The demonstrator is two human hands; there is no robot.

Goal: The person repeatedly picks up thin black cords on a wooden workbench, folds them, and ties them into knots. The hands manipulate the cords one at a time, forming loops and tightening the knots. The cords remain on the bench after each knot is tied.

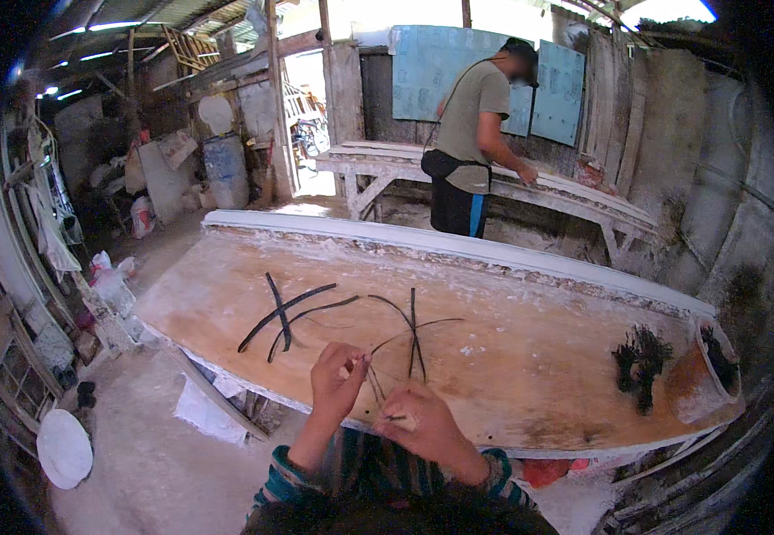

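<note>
Holding thin dark strip (pixel 374 383) over near edge of worktop (pixel 529 374) betw. L hand (pixel 339 379) (pinched, thumb to fingertips) & R hand (pixel 429 425) (curled round lower end). Noting crossed black strips (pixel 281 312) beyond L hand; dark bundle (pixel 644 358) beside tipped brown container (pixel 685 388), far R.

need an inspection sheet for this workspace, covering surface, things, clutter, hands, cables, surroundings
Surface: table, wooden, pale residue toward its far side; white rail along that edge
Things: dark strips in two groups, some crossing
Clutter: dark bundle near a tipped container, right end
Hands: left hand and right hand close together, both pinching a thin strand
Cables: nothing clearly seen
Surroundings: another person at a bench beyond; blue barrel at far left
</note>
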